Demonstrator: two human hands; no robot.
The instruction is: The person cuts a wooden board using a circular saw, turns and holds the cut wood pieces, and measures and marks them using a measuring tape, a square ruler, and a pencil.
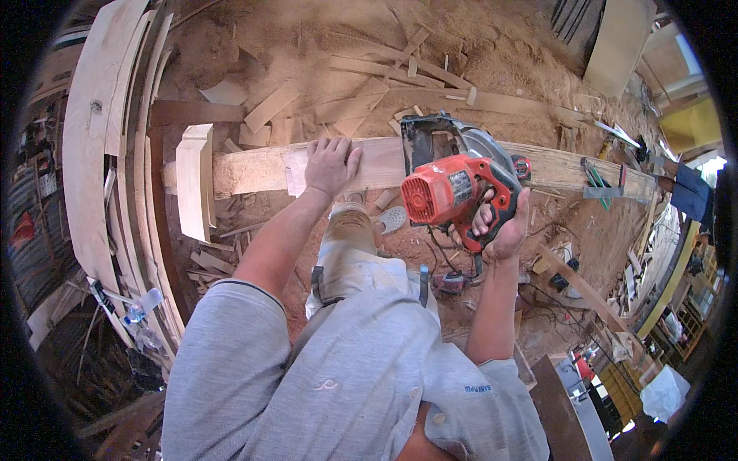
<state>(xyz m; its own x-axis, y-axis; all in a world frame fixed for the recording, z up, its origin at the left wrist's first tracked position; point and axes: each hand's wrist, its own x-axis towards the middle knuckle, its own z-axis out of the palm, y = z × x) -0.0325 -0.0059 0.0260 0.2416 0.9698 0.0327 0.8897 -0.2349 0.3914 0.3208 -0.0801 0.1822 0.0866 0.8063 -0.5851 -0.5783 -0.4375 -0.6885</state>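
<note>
"Which step would you say we're at?"

"I'd call it the cut, or the lining-up for one. On my feed the right hand (509, 233) is wrapped around the grip of the red saw (442, 190), which sits across the beam (569, 167), right where the visible part of the board (378, 163) ends. I can't see the blade, so I can't tell whether it's biting."

"And the left hand (330, 165)?"

"Palm down on the board, fingers reaching away from the body, thumb spread toward the saw. It grips no tool; I read it as holding the work steady."

"So where's the board from each hand?"

"Directly under the left one, lying along the beam, with bare wood between that hand and the saw. The right hand doesn't touch it; it's off to the right on the near side, with the saw between. The upright block (196, 182) stands apart, further left."

"What would the next move call for?"

"In my judgement, firm pressure from the left, the saw's plate kept flat, and a straight, even push. I'd mind that thumb, and keep the cord (478, 266) clear."
</note>
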